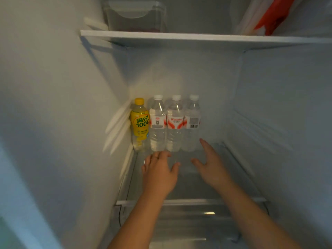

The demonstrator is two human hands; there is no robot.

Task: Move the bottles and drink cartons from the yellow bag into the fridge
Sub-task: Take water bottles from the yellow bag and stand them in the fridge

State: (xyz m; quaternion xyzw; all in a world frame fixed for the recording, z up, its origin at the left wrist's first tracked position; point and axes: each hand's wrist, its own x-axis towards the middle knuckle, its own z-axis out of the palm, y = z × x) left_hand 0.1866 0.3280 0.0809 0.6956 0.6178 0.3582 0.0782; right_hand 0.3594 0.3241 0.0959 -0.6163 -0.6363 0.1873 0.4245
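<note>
Both bare forearms reach in over the front rim of the clear glass fridge shelf (179,202). The left hand (159,169) lies palm down just above the glass, fingers relaxed and slightly spread, thumb out to the side, holding nothing. The right hand (210,164) hovers beside it, a gap of bare shelf between the two, with its fingers straight and pointing to the back and its thumb spread wide; it holds nothing either.

Just beyond the left hand's fingertips, four bottles stand upright in a tight row against the rear wall. The picture is blurred there, so I cannot tell whether the fingertips touch the bottle bases. Beyond and to the left of that hand, in the corner, is the yellow-capped plastic bottle with a yellow label (140,123). Straight ahead of the hand stand the first clear white-capped water bottle (157,123) and the second clear water bottle with a red-and-white label (175,123). The third clear water bottle (191,123) stands just left of the right hand's longest fingertip, very near it.

High above both hands runs a white upper shelf (179,37). It carries a clear plastic lidded container (134,17) over the left hand and a red-and-white plastic bag (269,15) far to the right.
</note>
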